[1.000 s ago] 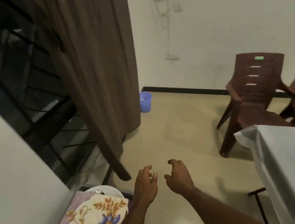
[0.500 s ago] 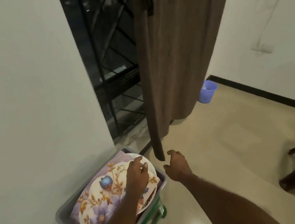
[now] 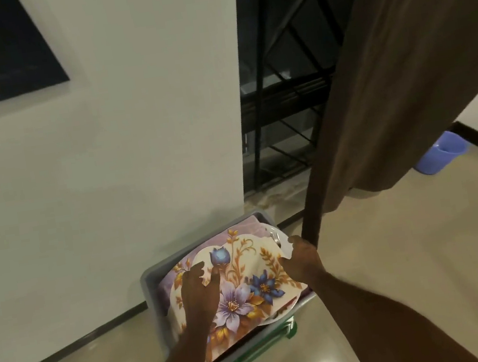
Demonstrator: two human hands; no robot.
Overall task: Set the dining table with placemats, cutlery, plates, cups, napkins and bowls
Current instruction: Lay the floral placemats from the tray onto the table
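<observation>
Dim, soft-focus, wide-angle warp; floor (image 3: 412,264) glare.

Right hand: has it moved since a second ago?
Yes. The right hand went from hovering over bare floor beside the bin to resting on the floral mat's right edge inside it.

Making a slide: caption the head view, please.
Both hands on floral placemat in grey tub.

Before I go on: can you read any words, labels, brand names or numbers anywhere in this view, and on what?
None can be read.
The floral placemat under both hands shows only printed flowers and leaves.
The grey plastic bin, the blue plastic bucket, the brown curtain and the white wall carry no visible writing.
</observation>
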